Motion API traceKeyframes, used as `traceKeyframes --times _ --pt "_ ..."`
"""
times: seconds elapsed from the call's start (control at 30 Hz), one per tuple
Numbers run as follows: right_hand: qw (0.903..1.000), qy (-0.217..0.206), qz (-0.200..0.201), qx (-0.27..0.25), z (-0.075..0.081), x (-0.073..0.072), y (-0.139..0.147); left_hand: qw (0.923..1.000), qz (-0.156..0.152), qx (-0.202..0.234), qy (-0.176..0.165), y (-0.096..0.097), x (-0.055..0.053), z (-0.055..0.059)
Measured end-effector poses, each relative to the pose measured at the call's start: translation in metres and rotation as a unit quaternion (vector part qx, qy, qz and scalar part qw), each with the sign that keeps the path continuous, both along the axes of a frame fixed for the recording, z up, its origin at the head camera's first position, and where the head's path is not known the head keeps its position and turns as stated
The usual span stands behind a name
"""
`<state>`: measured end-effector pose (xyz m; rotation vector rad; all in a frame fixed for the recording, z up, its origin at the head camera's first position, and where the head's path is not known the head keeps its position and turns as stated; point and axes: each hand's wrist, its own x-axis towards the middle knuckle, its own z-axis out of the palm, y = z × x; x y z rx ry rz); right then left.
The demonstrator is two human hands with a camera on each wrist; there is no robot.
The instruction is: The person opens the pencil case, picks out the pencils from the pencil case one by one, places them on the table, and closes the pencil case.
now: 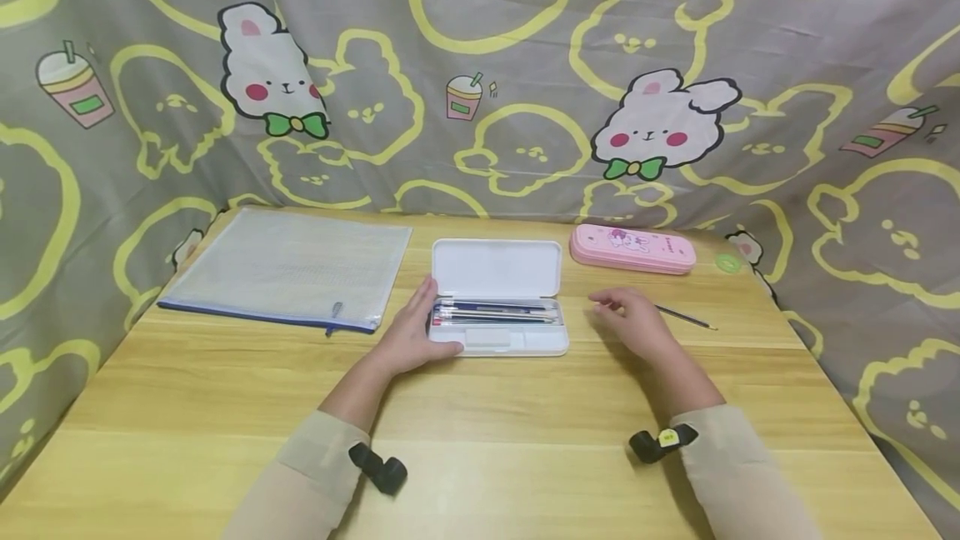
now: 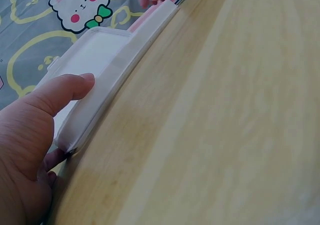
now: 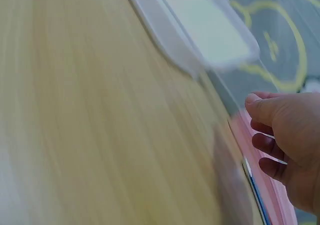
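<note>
I see the left hand (image 1: 411, 333), thumb and fingers gripping the left end of the case (image 1: 497, 267), which lies open mid-table (image 1: 495, 440) with pencils (image 1: 495, 312) inside; the right hand (image 1: 633, 323), fingers loosely curled round nothing, hangs near a loose pencil (image 1: 688, 318), the pink box (image 1: 633, 250) beyond it

Wooden table (image 1: 495, 440): open white box (image 1: 497, 273) against left hand (image 1: 411, 332), pouch (image 1: 288, 265) left of that hand; pencil (image 1: 686, 317) just right of right hand (image 1: 630, 319), pink case (image 1: 633, 250) beyond
</note>
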<state>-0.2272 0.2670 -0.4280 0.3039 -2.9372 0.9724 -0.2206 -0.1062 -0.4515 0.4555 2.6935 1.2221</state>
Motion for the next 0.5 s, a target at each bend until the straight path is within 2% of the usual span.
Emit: traceKeyframes --times 0.2,0.37,0.5 --pt "0.9988 -0.009 0.047 -0.015 0.008 -0.005 -0.042 1.0000 0.001 -0.004 0.002 0.000 -0.001 -0.001" --pt "0.9959 -0.029 0.086 0.001 0.010 -0.011 -0.067 1.0000 0.001 -0.004 -0.001 -0.001 -0.001 0.000" --pt "0.9926 -0.032 0.112 0.034 0.011 -0.014 -0.082 1.0000 -0.001 -0.007 0.002 -0.001 -0.001 0.000"
